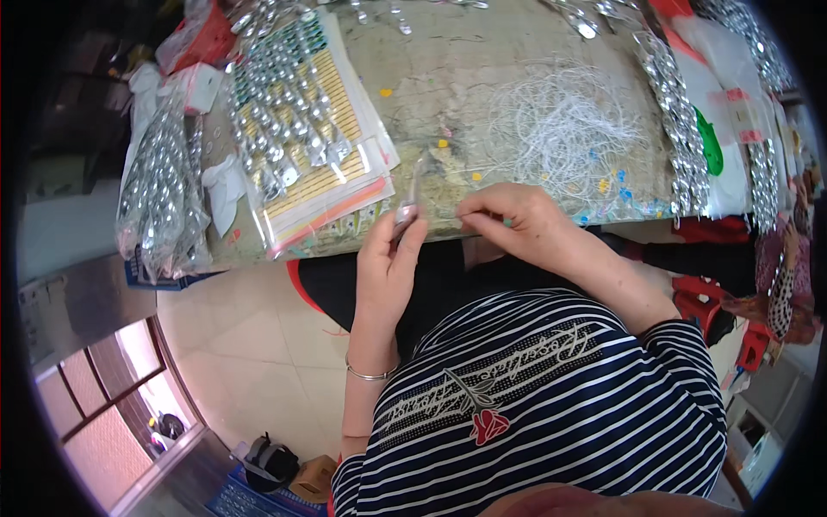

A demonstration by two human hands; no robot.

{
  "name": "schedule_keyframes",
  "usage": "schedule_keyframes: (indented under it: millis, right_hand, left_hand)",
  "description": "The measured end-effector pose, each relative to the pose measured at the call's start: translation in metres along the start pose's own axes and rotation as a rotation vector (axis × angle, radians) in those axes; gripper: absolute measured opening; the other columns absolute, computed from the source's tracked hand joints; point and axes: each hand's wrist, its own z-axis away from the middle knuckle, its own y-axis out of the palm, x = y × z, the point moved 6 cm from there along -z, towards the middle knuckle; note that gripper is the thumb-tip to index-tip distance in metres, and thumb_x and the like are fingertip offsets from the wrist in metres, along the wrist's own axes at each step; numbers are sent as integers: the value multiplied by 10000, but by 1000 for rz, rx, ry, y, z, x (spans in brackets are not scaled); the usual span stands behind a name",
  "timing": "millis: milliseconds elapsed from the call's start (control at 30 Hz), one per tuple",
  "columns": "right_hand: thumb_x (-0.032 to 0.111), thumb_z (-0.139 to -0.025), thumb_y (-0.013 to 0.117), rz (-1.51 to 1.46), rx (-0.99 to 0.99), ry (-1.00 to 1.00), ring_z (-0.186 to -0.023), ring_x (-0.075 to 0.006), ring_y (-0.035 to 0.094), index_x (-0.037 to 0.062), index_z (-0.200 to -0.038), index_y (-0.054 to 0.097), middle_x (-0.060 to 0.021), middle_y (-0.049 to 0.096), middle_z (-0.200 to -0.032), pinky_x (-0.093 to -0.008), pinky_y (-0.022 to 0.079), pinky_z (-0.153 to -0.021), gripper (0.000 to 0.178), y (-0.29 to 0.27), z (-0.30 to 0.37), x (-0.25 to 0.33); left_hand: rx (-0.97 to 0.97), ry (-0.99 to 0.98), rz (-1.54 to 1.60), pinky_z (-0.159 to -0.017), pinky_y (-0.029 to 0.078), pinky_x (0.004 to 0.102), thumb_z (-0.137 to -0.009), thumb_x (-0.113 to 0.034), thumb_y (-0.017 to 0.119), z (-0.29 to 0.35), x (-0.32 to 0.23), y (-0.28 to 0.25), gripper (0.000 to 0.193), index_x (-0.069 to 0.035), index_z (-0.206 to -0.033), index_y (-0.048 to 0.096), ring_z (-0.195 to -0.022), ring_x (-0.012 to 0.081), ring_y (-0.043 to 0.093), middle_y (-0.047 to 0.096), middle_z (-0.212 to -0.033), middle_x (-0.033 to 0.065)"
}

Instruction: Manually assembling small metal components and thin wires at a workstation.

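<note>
At the table's near edge my left hand (388, 258) is closed around a small shiny silver piece (407, 209), slim and upright, its far end pointing away from me. What kind of piece it is, I cannot make out. To its right, my right hand (527, 222) has thumb and forefinger brought together in a pinch. Anything between those fingertips is too small to see. A tiny green spot shows by the right fingers. Beyond my right hand lies a loose tangled heap of white thread (568, 121).
Left on the table, strands of silver beads (284, 112) lie over a yellow slatted mat (340, 90). A clear bag of silver strands (164, 202) hangs at the left corner. More silver strands (672, 121) and a green object (708, 142) line the right side.
</note>
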Motion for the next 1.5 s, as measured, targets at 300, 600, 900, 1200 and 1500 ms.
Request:
schedule_keyframes:
  millis: [300, 600, 900, 1200, 1500]
  right_hand:
    - [56, -856, 613, -189, -139, 101, -766, -83, 584, 9, -951, 629, -35, 650, -853, -237, 472, -703, 107, -9, -4, 13]
    - [66, -801, 643, -147, -189, 122, -813, -123, 566, 31, -941, 634, -46, 622, -815, -259, 459, -741, 144, -17, -6, 11]
    - [43, -843, 616, -217, -157, 126, -865, -101, 588, 19, -924, 612, -26, 630, -871, -252, 448, -818, 85, -14, -9, 19]
    - [57, -861, 603, -383, -120, 251, -820, -69, 590, 14, -963, 604, -14, 645, -893, -213, 482, -731, 111, -2, -13, 1]
    - [72, -854, 604, -477, -108, 275, -763, -64, 586, 19, -995, 598, -18, 635, -848, -210, 481, -706, 151, 7, -9, -6]
  left_hand:
    - [36, -47, -27, -628, 467, 215, -963, -159, 463, 9, 12, -4, 303, 2, -1211, 531, -697, 68, 528, 623, -914, 50]
    - [93, -125, 98, -646, 484, 226, -967, -109, 408, 13, 13, 11, 287, -7, -1231, 454, -747, 84, 545, 608, -929, 55]
    - [118, -116, 56, -610, 420, 171, -968, -167, 450, 14, 23, 12, 277, -30, -1195, 529, -743, 58, 499, 596, -915, 29]
    - [250, -131, 272, -642, 495, 224, -937, -94, 495, 15, 18, 31, 289, 5, -1207, 481, -884, 114, 585, 575, -1073, 67]
    - [212, -153, 329, -509, 383, 182, -963, -157, 452, 17, 18, 30, 285, 0, -1202, 454, -650, 67, 506, 579, -945, 75]
